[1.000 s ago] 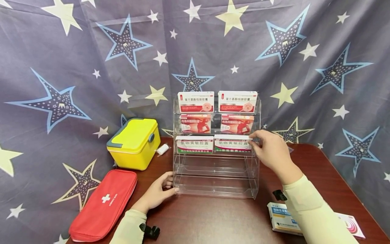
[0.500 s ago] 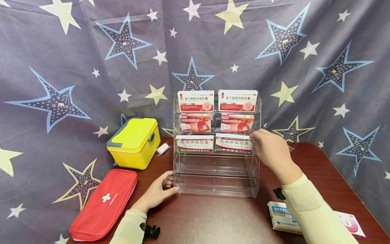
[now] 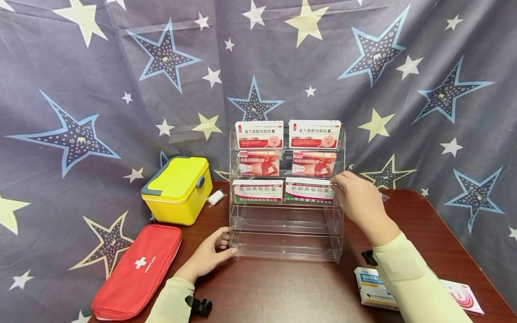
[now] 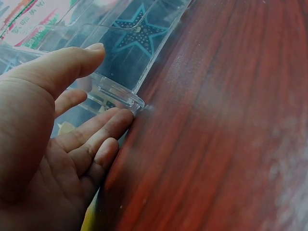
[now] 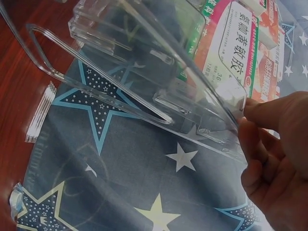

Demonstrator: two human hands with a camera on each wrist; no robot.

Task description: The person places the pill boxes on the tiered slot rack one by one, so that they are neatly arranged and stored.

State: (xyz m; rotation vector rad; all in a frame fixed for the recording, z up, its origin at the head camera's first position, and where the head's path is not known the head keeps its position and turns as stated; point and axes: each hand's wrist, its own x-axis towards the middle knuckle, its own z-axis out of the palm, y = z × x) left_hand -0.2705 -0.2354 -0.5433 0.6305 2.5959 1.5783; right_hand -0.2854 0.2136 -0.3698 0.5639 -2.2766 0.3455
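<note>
A clear acrylic display rack (image 3: 284,244) stands on the table, with medicine boxes on its upper three tiers. On the third tier, my right hand (image 3: 359,197) pinches the right end of a white, green and pink medicine box (image 3: 309,190). In the right wrist view, thumb and forefinger of the right hand (image 5: 279,144) meet at the box's corner, by the rack's side panel. My left hand (image 3: 208,253) rests at the rack's lower left corner. Its fingertips touch the clear edge in the left wrist view, with the left hand's thumb (image 4: 72,62) extended over the rack.
A yellow box with a grey handle (image 3: 177,190) and a red first-aid pouch (image 3: 139,271) lie left. A small white wrapped item (image 3: 216,197) sits beside the rack. Blue-white (image 3: 373,289) and pink-white (image 3: 464,296) medicine boxes lie right, partly behind my sleeve. A starry curtain hangs behind.
The third-tier right medicine box has straightened and shifted slightly right, its printed face now showing more fully. My right hand has moved only slightly; the left hand stays at the rack's corner.
</note>
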